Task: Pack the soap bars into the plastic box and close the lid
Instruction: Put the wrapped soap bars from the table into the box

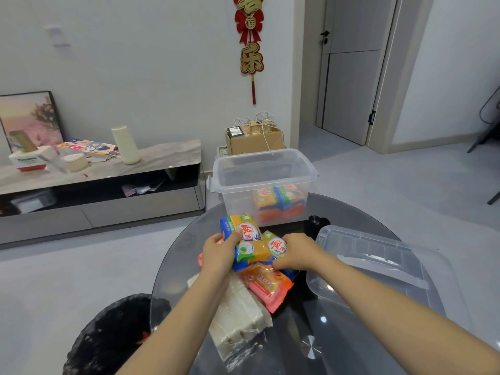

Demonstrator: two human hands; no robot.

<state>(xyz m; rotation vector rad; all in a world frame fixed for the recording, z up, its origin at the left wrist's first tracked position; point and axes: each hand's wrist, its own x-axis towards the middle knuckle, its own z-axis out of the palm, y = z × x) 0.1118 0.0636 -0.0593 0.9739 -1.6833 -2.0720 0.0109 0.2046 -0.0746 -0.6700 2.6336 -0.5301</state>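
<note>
A yellow soap bar (250,243) is gripped by the left hand (217,253) and another (276,246) by the right hand (296,251), best lifted level into the plastic box (265,171) beyond them.

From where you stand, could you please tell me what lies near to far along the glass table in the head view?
White soap pack → pink soap bar → yellow soap bar held in the left hand → plastic box.

Wall hanging (251,47): gold characters, "福" on the red bow, "乐" below it. Soap bar wrappers (250,239): large red Chinese brand character on white, small print illegible. White box (28,159) on TV cabinet: dark lettering, unreadable.
</note>
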